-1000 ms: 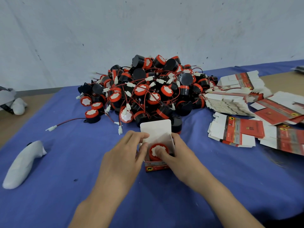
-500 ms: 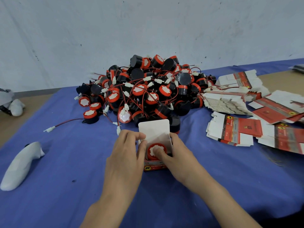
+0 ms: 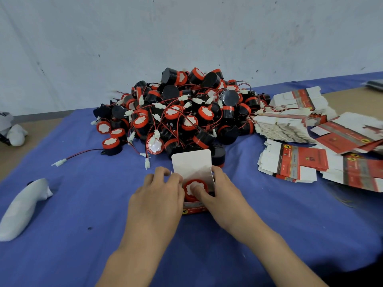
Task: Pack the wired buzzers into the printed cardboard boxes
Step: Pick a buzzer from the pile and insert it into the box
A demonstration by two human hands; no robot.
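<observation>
Centre frame: buzzer [image 3: 195, 188] sits in open box [image 3: 193, 209] on counter [image 3: 99, 208], flap [image 3: 191, 162] upright. Left hand [image 3: 159, 196] grips box's left wall; right hand [image 3: 224, 196] grips right wall, thumb pressing buzzer. Step: seating it. Next, likely: fold flap down, tuck shut

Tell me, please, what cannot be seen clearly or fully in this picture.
All in the head view:
- The box sides and the buzzer wire: hidden by the left hand and right hand.
- Print on the box and the flat boxes: too small to read.
- Grey object, right edge: cut off.
- Buzzers deep in the pile: covered by others, so uncountable.
</observation>
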